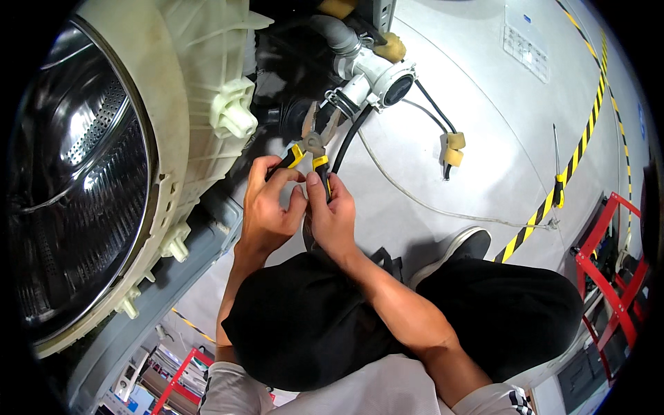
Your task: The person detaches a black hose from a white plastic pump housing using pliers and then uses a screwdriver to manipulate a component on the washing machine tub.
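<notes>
A pair of pliers (315, 143) with black and yellow handles is spread wide between my hands. My left hand (273, 207) is closed around its left handle. My right hand (332, 214) grips the other handle, thumb lying along it. The jaws point away from me, parted, at a black rubber hose (297, 119) beside a white drain pump (377, 79). A wire hose clamp (339, 102) sits around the pump's neck, close to the right jaw. Whether the jaws touch the clamp I cannot tell.
At left stands a washing machine tub (181, 104) with a steel drum (76, 159). A grey corrugated hose (335, 33) joins the pump. A grey cable (429, 207) and a black cable with foam pieces (454, 149) cross the floor. A screwdriver (559, 187) lies near striped tape (588, 142).
</notes>
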Demonstrator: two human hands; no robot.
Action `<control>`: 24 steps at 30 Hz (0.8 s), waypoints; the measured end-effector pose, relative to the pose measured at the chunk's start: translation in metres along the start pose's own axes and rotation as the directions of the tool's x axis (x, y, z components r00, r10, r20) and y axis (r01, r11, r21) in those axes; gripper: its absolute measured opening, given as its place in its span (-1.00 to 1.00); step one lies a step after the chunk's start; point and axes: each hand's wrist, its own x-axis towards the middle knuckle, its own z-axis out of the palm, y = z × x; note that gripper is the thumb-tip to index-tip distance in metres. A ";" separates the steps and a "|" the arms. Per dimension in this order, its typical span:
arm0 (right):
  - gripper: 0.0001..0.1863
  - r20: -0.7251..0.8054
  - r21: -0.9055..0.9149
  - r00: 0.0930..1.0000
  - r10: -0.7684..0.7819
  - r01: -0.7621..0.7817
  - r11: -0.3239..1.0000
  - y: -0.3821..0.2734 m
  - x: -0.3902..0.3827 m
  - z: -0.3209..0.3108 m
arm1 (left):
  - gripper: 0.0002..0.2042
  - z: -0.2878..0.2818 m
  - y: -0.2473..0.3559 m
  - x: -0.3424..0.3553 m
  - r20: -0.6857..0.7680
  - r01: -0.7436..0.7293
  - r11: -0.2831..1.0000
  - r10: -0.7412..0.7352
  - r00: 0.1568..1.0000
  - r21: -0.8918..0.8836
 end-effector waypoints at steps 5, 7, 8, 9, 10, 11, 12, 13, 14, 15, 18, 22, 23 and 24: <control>-0.61 0.030 0.005 0.993 0.117 -0.117 0.993 -0.009 0.000 -0.004 | -0.84 0.001 -0.010 -0.007 0.000 -0.018 0.998 0.018 1.000 0.053; -0.60 0.027 -0.028 0.992 0.122 -0.121 0.992 -0.009 0.000 -0.005 | -0.83 0.002 -0.016 -0.009 -0.013 -0.049 0.995 0.050 0.999 0.088; -0.59 0.021 -0.039 0.993 0.117 -0.116 0.992 -0.008 0.001 -0.005 | -0.83 0.002 -0.019 -0.009 -0.018 -0.065 0.993 0.067 0.998 0.099; -0.58 0.016 -0.052 0.993 0.113 -0.112 0.992 -0.007 0.001 -0.005 | -0.83 0.002 -0.021 -0.009 -0.023 -0.080 0.991 0.083 0.996 0.109; -0.58 0.013 -0.063 0.993 0.120 -0.119 0.991 -0.008 0.002 -0.006 | -0.84 0.002 -0.023 -0.008 -0.017 -0.081 0.992 0.083 0.996 0.094; -0.58 0.010 -0.074 0.992 0.127 -0.126 0.989 -0.010 0.004 -0.008 | -0.85 0.002 -0.024 -0.006 -0.011 -0.082 0.994 0.083 0.996 0.079; -0.57 0.007 -0.085 0.991 0.133 -0.132 0.988 -0.011 0.006 -0.009 | -0.86 0.001 -0.025 -0.003 -0.004 -0.083 0.994 0.084 0.996 0.064; -0.57 -0.005 -0.086 0.992 0.123 -0.123 0.989 -0.013 0.007 -0.010 | -0.87 0.001 -0.025 0.000 0.004 -0.076 0.997 0.076 0.997 0.033; -0.57 -0.018 -0.088 0.994 0.111 -0.113 0.990 -0.014 0.009 -0.012 | -0.87 0.001 -0.023 0.003 0.012 -0.068 0.998 0.068 0.998 0.001; -0.56 -0.028 -0.087 0.994 0.101 -0.104 0.991 -0.015 0.010 -0.012 | -0.88 0.001 -0.023 0.005 0.022 -0.059 0.998 0.060 0.998 -0.028; -0.56 -0.039 -0.099 0.993 0.112 -0.115 0.988 -0.020 0.016 -0.013 | -0.86 0.004 -0.025 0.011 0.031 -0.079 0.996 0.080 0.996 -0.041; -0.55 -0.043 -0.128 0.988 0.149 -0.153 0.980 -0.020 0.018 -0.008 | -0.88 0.005 -0.032 0.011 0.045 0.017 0.997 -0.014 0.999 -0.071; -0.55 -0.043 -0.100 0.985 0.167 -0.170 0.980 -0.020 0.018 -0.005 | -0.88 0.004 -0.031 0.012 0.033 0.050 0.995 -0.048 0.998 -0.082; -0.55 -0.037 -0.072 0.982 0.187 -0.189 0.979 -0.020 0.017 -0.003 | -0.88 0.003 -0.030 0.012 0.021 0.086 0.992 -0.085 0.996 -0.089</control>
